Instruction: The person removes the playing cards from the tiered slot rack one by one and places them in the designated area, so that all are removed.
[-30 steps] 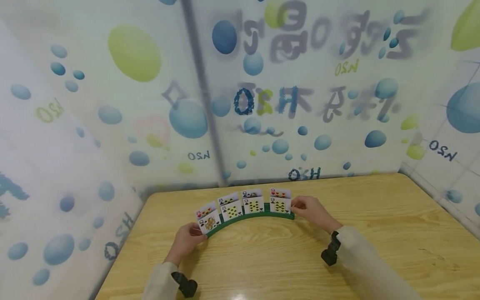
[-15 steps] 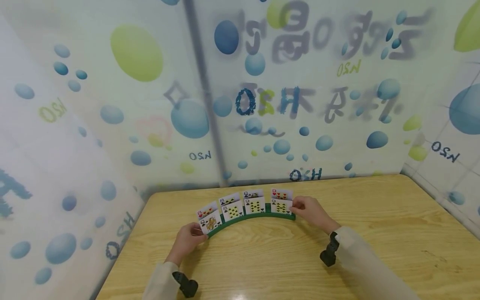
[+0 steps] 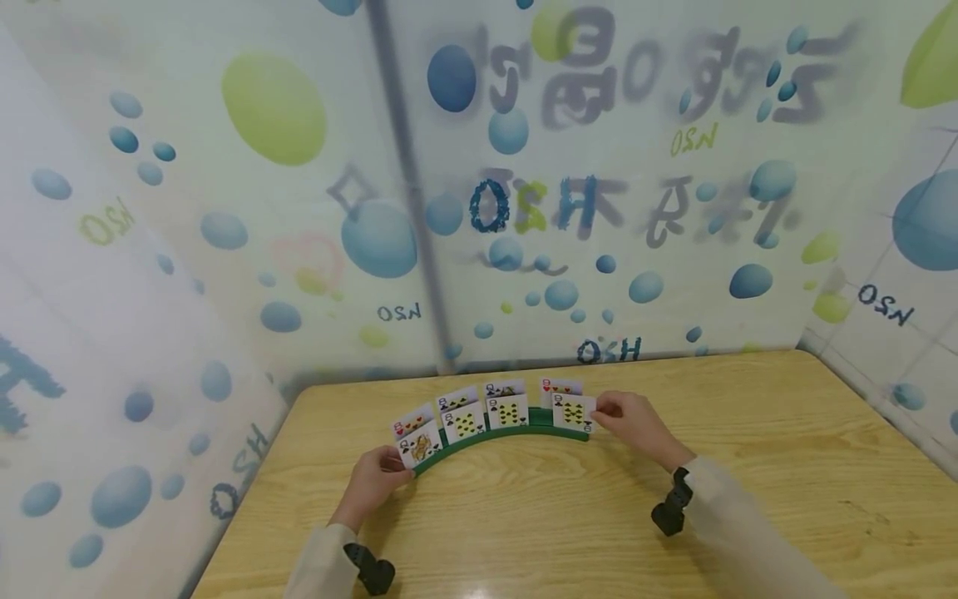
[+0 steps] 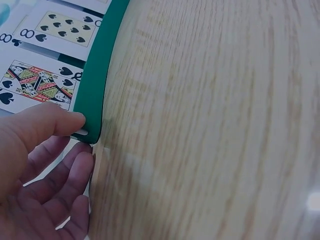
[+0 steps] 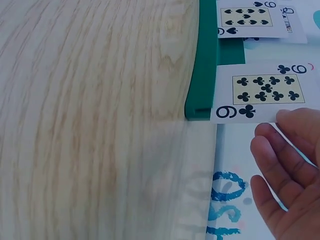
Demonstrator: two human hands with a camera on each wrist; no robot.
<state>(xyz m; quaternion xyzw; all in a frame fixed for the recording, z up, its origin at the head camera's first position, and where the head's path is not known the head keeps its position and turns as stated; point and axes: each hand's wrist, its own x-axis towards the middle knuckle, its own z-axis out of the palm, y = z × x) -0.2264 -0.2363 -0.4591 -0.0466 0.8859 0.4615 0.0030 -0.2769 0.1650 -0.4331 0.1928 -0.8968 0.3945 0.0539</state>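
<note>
A curved green card holder [image 3: 509,431] stands on the table with playing cards upright in two rows. My left hand [image 3: 372,481] grips its left end, the thumb over the lower corner of a queen of spades [image 4: 37,85]. Beside that queen stand an eight of spades [image 3: 464,423] and a nine of spades [image 3: 508,411]. At the right end, my right hand [image 3: 632,424] pinches a nine of clubs [image 5: 265,92] by its side edge between thumb and fingers. That card partly covers a red card [image 3: 554,388] in the back row.
Pale wooden table [image 3: 748,466] extends to both sides and in front of the holder. A wall [image 3: 599,283] printed with blue and green drops rises behind the table's back edge. Black cameras are strapped to both wrists.
My right hand has moved slightly right, and the nine of clubs has shifted right with it, uncovering more of the red card behind. The left hand stays at the holder's left end.
</note>
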